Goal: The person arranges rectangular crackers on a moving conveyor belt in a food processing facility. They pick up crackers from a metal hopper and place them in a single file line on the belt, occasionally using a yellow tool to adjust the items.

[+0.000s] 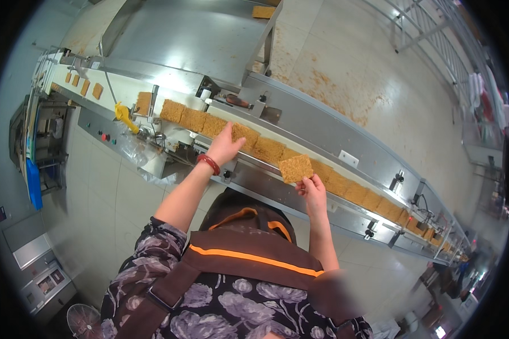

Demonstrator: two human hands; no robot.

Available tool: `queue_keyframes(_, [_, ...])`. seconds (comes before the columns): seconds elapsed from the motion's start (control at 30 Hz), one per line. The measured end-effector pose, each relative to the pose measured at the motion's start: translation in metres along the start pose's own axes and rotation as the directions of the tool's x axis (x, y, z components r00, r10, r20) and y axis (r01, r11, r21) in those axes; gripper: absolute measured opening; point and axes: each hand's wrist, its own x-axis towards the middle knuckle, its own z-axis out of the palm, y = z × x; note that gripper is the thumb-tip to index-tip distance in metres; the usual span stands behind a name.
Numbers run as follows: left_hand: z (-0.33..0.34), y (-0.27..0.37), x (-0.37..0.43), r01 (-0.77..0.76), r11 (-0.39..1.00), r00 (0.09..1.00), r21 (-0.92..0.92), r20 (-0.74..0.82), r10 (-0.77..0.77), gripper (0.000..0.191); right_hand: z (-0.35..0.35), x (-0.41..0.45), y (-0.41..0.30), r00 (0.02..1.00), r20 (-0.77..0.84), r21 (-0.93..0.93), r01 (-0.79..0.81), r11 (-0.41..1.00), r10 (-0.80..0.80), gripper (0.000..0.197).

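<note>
My right hand point(313, 188) pinches one flat golden-brown crumbly food slab point(296, 168) by its near corner, between thumb and fingers. That slab is held over the near rail of a narrow conveyor point(264, 165). My left hand point(225, 146), with a red bracelet at the wrist, reaches over the same rail. Its thumb and fingers are apart against a slab point(244, 135) in the row on the belt; the fingertips are partly hidden. Similar slabs point(172, 111) lie edge to edge to the left of that hand, and more slabs point(352, 188) continue to the right.
Spaced slabs point(97, 91) lie on the white belt at left, near a yellow object point(125, 116). A tool with a brown handle point(237, 101) rests behind the row. A control panel with a red button point(105, 137) faces left. Crumbs point(339, 95) litter the floor beyond.
</note>
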Motion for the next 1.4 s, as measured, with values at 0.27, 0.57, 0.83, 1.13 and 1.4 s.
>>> queue_keyframes(0.27, [-0.025,0.043,0.042,-0.321,0.941,0.937,0.103,-0.113,0.332,0.029,-0.001,0.005,0.003,0.999,-0.052,0.077,0.018,0.997,-0.014,0.010])
queue_keyframes(0.57, [-0.083,0.059,0.360,-0.047,0.895,0.826,0.443,-0.487,0.284,0.046,0.002,-0.018,0.011,0.950,-0.310,0.165,0.090,0.982,-0.035,0.021])
queue_keyframes(0.83, [-0.068,0.142,0.426,0.186,0.864,0.876,0.468,-0.477,0.069,0.075,0.023,-0.049,0.047,0.924,-0.375,0.050,0.100,0.994,-0.074,0.019])
queue_keyframes(1.13, [-0.100,0.094,0.413,-0.215,0.974,0.750,-0.068,-0.651,0.121,0.042,0.031,-0.027,0.014,0.954,-0.293,0.028,0.079,0.996,-0.067,0.021])
queue_keyframes(1.4, [-0.100,0.110,0.178,-0.336,0.538,0.914,-0.773,-0.406,-0.012,0.028,0.001,-0.008,-0.014,0.968,-0.252,0.317,0.075,0.946,0.008,0.016])
